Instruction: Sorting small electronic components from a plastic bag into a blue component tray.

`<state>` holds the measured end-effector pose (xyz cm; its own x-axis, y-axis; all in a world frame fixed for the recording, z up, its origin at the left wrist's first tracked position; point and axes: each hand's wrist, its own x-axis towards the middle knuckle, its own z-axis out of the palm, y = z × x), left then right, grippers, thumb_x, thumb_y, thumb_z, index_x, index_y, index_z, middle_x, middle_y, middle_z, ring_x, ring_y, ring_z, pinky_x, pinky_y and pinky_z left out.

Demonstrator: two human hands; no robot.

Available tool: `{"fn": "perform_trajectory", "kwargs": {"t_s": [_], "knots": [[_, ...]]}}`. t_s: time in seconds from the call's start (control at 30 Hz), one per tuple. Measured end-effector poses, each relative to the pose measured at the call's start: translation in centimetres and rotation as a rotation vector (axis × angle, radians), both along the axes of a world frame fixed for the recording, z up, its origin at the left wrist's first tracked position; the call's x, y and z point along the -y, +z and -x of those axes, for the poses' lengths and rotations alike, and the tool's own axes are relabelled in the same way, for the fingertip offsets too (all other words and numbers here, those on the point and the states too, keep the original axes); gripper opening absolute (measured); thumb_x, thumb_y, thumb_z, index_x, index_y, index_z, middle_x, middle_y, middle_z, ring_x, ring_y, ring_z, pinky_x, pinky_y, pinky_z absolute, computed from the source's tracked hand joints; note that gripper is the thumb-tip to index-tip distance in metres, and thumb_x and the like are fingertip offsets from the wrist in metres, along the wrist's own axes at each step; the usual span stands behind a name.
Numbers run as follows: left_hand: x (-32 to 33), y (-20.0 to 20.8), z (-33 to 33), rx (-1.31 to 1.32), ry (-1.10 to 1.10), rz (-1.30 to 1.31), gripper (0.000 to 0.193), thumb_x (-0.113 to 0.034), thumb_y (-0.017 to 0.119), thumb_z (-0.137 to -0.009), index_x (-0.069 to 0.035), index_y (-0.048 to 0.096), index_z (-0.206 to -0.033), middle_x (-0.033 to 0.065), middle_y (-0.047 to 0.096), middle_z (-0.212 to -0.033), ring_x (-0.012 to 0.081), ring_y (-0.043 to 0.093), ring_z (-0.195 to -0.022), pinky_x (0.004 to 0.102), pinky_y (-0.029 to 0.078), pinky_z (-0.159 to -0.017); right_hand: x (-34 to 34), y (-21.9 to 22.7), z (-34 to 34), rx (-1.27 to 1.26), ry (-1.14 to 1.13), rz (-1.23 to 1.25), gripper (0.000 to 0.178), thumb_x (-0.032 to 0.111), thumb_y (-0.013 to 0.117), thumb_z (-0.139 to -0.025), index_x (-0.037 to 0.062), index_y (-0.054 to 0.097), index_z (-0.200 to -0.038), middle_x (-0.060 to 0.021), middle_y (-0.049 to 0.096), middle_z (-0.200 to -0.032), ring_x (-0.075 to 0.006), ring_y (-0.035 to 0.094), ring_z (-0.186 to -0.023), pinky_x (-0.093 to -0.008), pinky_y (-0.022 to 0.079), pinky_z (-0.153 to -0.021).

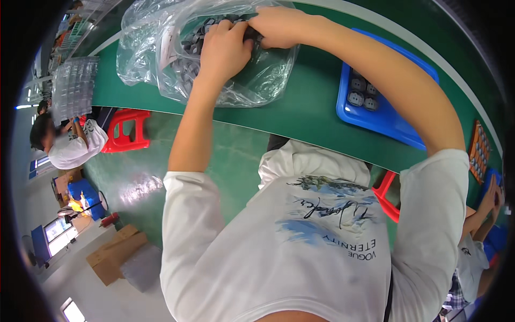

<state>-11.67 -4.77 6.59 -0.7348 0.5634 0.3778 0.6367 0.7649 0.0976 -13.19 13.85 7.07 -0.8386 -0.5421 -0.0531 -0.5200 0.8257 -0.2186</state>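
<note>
A large clear plastic bag (140, 56) lies with its mouth spread on the green table, holding many small dark grey plastic parts (186, 68). Both my hands are inside its mouth. My left hand (224, 51) rests over the heap, its fingers bent down among the parts. Beside it on the right, my right hand (279, 27) has its fingers curled in against the same heap, close to the left fingertips. The fingertips are partly hidden, so the exact pieces they grip do not show. Under my right forearm sits a blue tray (341, 102) with several dark grey rounded parts (355, 97) in it.
The green table (314, 80) has its near edge before my lap. An orange tray of small parts (479, 153) stands far right, near another person's hands (491, 196). Stacked clear trays (75, 86), a red stool (127, 130) and a seated person (80, 142) are at left.
</note>
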Motion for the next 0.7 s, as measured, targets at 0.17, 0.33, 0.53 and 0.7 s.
{"fn": "perform_trajectory", "kwargs": {"t_s": [0.17,0.33,0.53,0.7], "knots": [[0.9,-0.9,-0.4,-0.113,-0.107,-0.087,0.023,-0.013,0.073,-0.078,-0.010,0.074,-0.101,0.0080,0.066,-0.093,0.0326,0.060,-0.095,0.0447,0.050,-0.085,-2.1,0.3,-4.3,-0.038,0.100,0.162,0.030,0.033,0.071,-0.087,0.0083,0.064,-0.103,-0.0142,0.061,-0.101,-0.0369,0.065,-0.095,-0.0481,0.054,-0.080],[0.3,-0.8,-1.1,-0.132,-0.256,-0.131,0.016,-0.010,0.073,-0.077,-0.009,0.075,-0.092,0.0056,0.065,-0.092,0.0301,0.057,-0.097,0.0426,0.046,-0.089,-3.7,-0.8,-2.4,0.045,0.152,0.235,0.047,0.031,0.068,-0.092,0.0091,0.057,-0.133,-0.0120,0.062,-0.105,-0.0256,0.060,-0.087,-0.0366,0.048,-0.072],[0.5,-0.6,-1.6,-0.146,-0.331,-0.189,0.011,-0.008,0.072,-0.081,-0.005,0.071,-0.091,0.0060,0.066,-0.092,0.0302,0.059,-0.099,0.0425,0.047,-0.091,-7.2,7.8,-8.0,0.724,-0.239,1.164,0.030,0.018,0.072,-0.093,-0.0012,0.065,-0.115,-0.0080,0.069,-0.091,-0.0127,0.060,-0.071,-0.0257,0.048,-0.062],[0.7,2.2,-3.4,0.134,-0.277,-0.390,0.016,-0.008,0.068,-0.089,-0.004,0.065,-0.104,0.0091,0.069,-0.102,0.0319,0.064,-0.091,0.0395,0.052,-0.081,-18.9,5.9,-12.9,0.560,-0.130,1.438,0.054,0.026,0.065,-0.095,0.0016,0.050,-0.141,-0.0086,0.059,-0.114,-0.0117,0.050,-0.078,-0.0252,0.043,-0.068]]}}
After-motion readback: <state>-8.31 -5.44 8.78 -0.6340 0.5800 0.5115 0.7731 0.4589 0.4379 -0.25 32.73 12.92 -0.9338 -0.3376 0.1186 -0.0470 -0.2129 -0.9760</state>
